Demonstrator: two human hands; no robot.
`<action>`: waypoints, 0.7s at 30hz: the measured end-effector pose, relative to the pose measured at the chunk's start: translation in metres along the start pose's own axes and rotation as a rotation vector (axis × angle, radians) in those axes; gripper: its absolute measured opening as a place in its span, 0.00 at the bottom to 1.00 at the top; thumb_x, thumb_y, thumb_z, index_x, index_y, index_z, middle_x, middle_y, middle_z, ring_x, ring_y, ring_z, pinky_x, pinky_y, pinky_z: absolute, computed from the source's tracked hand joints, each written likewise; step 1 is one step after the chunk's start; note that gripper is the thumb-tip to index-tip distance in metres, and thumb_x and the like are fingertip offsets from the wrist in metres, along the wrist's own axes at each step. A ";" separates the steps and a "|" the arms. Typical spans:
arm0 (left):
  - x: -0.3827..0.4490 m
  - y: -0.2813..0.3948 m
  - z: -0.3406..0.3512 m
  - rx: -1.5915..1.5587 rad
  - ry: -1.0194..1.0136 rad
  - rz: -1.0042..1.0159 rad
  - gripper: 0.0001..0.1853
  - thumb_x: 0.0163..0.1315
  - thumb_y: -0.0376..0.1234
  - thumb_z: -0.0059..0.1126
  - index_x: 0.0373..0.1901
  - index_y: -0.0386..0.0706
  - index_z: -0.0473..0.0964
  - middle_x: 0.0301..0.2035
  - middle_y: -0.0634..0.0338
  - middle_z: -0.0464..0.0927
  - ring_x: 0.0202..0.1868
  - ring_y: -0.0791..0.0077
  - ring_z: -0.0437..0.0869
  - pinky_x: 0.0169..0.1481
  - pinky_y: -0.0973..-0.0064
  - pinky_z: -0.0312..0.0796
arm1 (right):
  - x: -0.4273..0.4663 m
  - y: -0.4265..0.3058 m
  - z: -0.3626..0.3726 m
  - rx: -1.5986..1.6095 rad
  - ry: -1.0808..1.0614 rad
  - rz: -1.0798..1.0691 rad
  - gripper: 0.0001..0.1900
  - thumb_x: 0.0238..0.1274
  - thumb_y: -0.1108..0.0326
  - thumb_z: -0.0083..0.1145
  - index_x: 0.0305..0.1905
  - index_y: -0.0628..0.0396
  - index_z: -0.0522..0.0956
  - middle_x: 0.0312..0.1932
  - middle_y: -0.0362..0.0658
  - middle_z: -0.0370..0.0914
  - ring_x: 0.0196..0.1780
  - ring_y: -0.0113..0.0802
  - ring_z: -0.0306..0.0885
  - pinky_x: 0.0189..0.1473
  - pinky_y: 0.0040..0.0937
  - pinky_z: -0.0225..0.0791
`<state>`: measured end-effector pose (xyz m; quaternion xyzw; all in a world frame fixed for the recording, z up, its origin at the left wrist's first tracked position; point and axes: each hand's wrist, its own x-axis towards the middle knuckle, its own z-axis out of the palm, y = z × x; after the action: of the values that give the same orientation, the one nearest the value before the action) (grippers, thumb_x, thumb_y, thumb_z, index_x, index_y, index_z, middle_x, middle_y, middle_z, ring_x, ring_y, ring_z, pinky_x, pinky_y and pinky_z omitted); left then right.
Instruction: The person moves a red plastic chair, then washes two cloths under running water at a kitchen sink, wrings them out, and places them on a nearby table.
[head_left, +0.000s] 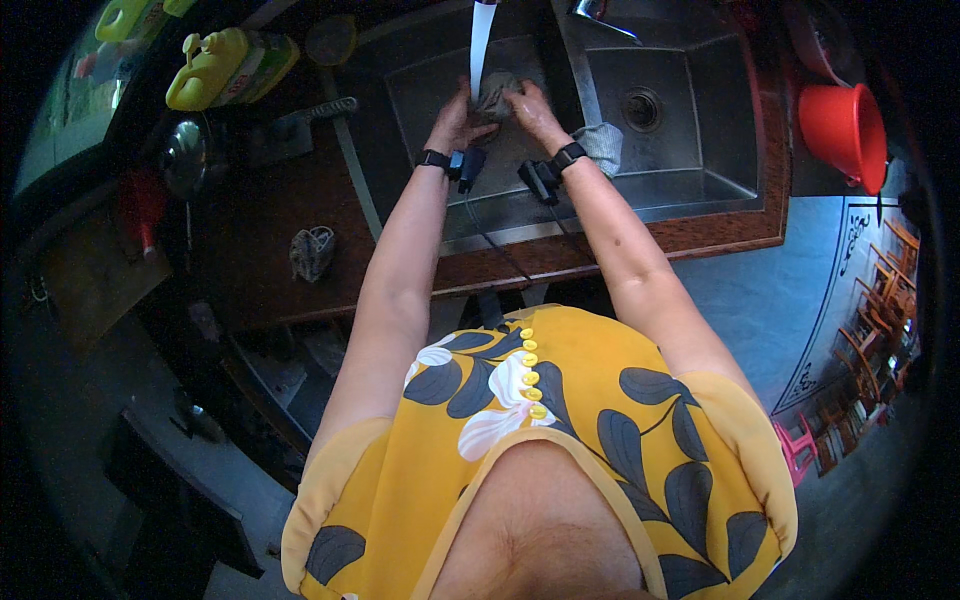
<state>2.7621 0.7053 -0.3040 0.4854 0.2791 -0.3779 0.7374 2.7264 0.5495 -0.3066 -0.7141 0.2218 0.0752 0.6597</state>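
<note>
Both of my hands are over the left basin of a steel double sink (517, 217). Between them is a wet, greyish cloth (497, 96), bunched up. Water (481, 49) pours in a stream at the cloth's left side. My right hand (536, 111) has its fingers on the cloth's right side. My left hand (455, 124) is at the cloth's left, fingers spread beside the stream; whether it touches the cloth is unclear. A light grey cloth (601, 147) hangs over the divider, just right of my right wrist.
Yellow jugs (225, 69) stand at the upper left, near a metal lid (187, 150). A mesh scrubber (312, 253) lies on the brown counter (262, 217). At the right are a red bucket (844, 135) and the basin's drain (642, 109). Wooden chairs (870, 322) stand beyond.
</note>
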 end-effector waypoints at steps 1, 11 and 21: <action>-0.003 0.002 -0.003 0.238 0.000 0.051 0.22 0.67 0.42 0.59 0.57 0.42 0.71 0.52 0.54 0.77 0.53 0.64 0.79 0.57 0.63 0.75 | -0.002 -0.001 -0.009 -0.095 0.005 0.040 0.25 0.57 0.58 0.59 0.54 0.67 0.77 0.51 0.60 0.80 0.55 0.49 0.79 0.56 0.40 0.69; -0.044 0.013 -0.022 0.577 0.151 0.370 0.15 0.61 0.36 0.64 0.45 0.36 0.75 0.37 0.55 0.81 0.37 0.68 0.83 0.45 0.70 0.78 | -0.029 0.009 -0.011 -0.272 0.149 -0.132 0.20 0.59 0.68 0.50 0.56 0.60 0.78 0.58 0.54 0.77 0.62 0.49 0.74 0.64 0.37 0.65; -0.066 -0.021 0.037 0.180 -0.222 0.150 0.14 0.68 0.34 0.49 0.53 0.43 0.75 0.50 0.57 0.77 0.53 0.68 0.78 0.51 0.67 0.75 | -0.023 0.033 0.016 0.981 -0.239 0.539 0.15 0.68 0.46 0.52 0.45 0.44 0.78 0.43 0.37 0.80 0.46 0.32 0.78 0.43 0.40 0.72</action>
<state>2.7098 0.6850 -0.2496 0.5244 0.1239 -0.3965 0.7432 2.6951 0.5693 -0.3296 -0.2291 0.3289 0.2094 0.8919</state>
